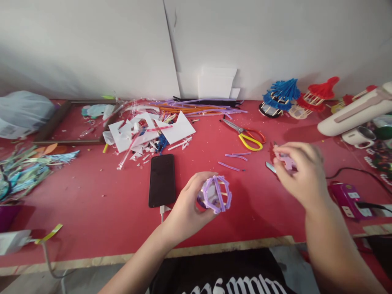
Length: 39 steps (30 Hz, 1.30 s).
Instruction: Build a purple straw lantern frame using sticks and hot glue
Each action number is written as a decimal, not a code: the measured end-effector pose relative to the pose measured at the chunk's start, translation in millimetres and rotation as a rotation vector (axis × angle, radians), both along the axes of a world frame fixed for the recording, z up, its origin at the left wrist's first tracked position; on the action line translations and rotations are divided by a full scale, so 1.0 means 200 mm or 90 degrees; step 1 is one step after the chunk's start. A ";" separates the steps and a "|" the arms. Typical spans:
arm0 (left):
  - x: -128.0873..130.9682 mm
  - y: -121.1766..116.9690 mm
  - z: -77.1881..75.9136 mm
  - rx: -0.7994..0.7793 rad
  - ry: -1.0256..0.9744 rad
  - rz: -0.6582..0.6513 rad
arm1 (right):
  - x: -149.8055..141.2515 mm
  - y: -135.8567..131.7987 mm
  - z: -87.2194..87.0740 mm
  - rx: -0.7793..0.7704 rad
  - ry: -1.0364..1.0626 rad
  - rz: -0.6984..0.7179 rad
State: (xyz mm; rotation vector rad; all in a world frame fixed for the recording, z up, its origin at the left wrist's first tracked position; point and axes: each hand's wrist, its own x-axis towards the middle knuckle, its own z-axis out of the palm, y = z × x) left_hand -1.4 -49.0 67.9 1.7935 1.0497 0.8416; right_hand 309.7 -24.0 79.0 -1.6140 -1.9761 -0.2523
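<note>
My left hand is closed round a small cage-like model built of purple straw pieces, held just above the red table. My right hand is blurred and sits to the right; its fingers pinch a small purple piece, and a thin metal tool tip pokes out beside them. A few loose purple straw bits lie between the hands. Yellow-and-red scissors lie behind them.
A black phone on a charging cable lies left of my left hand. Cut white paper and straws pile up at the back. Blue and red straw models stand back right. A purple power strip and white device sit right.
</note>
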 end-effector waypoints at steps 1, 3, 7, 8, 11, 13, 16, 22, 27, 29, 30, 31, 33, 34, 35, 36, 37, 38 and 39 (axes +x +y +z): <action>0.00 0.00 0.00 0.000 0.001 -0.001 | -0.10 -0.03 0.05 0.010 0.065 0.086; 0.01 0.00 0.00 0.005 0.002 -0.004 | -0.26 -0.08 0.13 -0.033 0.138 0.236; 0.00 0.00 0.01 0.007 0.010 -0.001 | -0.42 -0.12 0.18 -0.111 0.193 0.351; 0.00 0.00 0.01 0.006 0.011 0.000 | -0.43 -0.12 0.18 -0.120 0.197 0.360; 0.00 -0.01 0.01 0.006 0.005 -0.002 | -0.46 -0.11 0.17 -0.141 0.200 0.379; 0.00 -0.01 0.02 0.008 0.000 -0.005 | -0.47 -0.10 0.18 -0.154 0.194 0.386; 0.00 -0.01 0.02 0.009 0.002 -0.009 | -0.48 -0.09 0.20 -0.155 0.183 0.395; -0.02 0.00 -0.02 0.018 0.011 0.002 | -0.35 0.00 0.19 -0.049 0.257 0.198; -0.02 0.03 -0.08 -0.019 0.026 0.036 | -0.19 0.16 -0.02 -0.195 0.094 0.079; -0.01 0.04 -0.11 -0.032 0.060 0.042 | -0.15 0.21 -0.11 -0.233 0.031 0.058; 0.00 0.04 -0.12 -0.038 0.076 0.044 | -0.14 0.23 -0.15 -0.244 0.014 0.054; 0.00 0.05 -0.13 -0.045 0.089 0.044 | -0.13 0.24 -0.19 -0.253 0.002 0.051; 0.02 0.05 -0.15 -0.059 0.103 0.035 | -0.12 0.27 -0.23 -0.264 -0.016 0.045; 0.02 0.05 -0.16 -0.067 0.107 0.028 | -0.12 0.28 -0.25 -0.265 -0.025 0.041; 0.03 0.05 -0.17 -0.072 0.111 0.022 | -0.12 0.29 -0.26 -0.264 -0.033 0.037; 0.04 0.04 -0.18 -0.076 0.117 0.016 | -0.11 0.31 -0.26 -0.261 -0.041 0.034; 0.04 0.04 -0.19 -0.080 0.124 0.013 | -0.11 0.32 -0.26 -0.257 -0.048 0.035; 0.04 0.04 -0.20 -0.084 0.130 0.012 | -0.11 0.33 -0.26 -0.254 -0.054 0.038; 0.04 0.03 -0.21 -0.091 0.133 0.009 | -0.11 0.34 -0.27 -0.252 -0.061 0.042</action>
